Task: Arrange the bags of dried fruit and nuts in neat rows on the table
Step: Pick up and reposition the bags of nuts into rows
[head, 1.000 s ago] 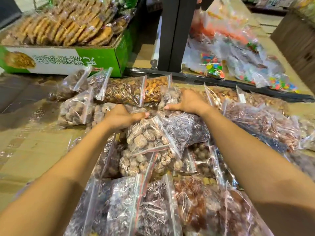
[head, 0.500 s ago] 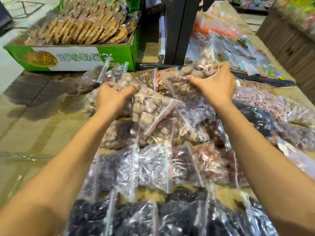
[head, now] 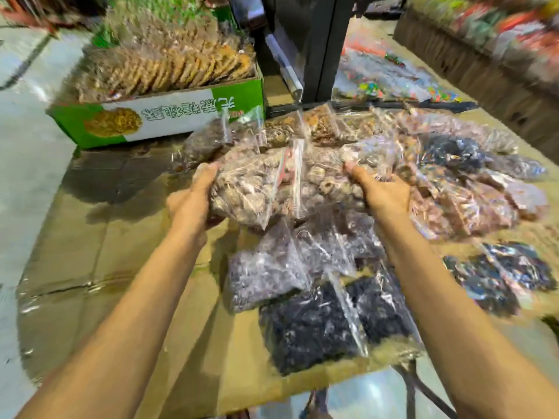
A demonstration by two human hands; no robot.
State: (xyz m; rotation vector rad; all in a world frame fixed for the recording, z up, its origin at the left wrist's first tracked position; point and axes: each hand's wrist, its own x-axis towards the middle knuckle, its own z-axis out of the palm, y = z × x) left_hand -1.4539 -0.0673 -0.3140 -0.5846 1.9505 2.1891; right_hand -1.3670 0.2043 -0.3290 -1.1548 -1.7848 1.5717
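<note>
Bags of pale dried fruit (head: 272, 189) sit clamped between your left hand (head: 193, 201) and right hand (head: 381, 192); next, lower them onto bare table (head: 127, 243) beside the dark-fruit bags (head: 314, 325).

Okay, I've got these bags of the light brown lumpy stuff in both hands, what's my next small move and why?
Probably shift them left and set them down on the bare cardboard tabletop. Your left hand and right hand hold the light brown bags lifted above the purple bags, while the right side is already crowded with other bags. The image is blurred, so the exact spot is a guess.
</note>
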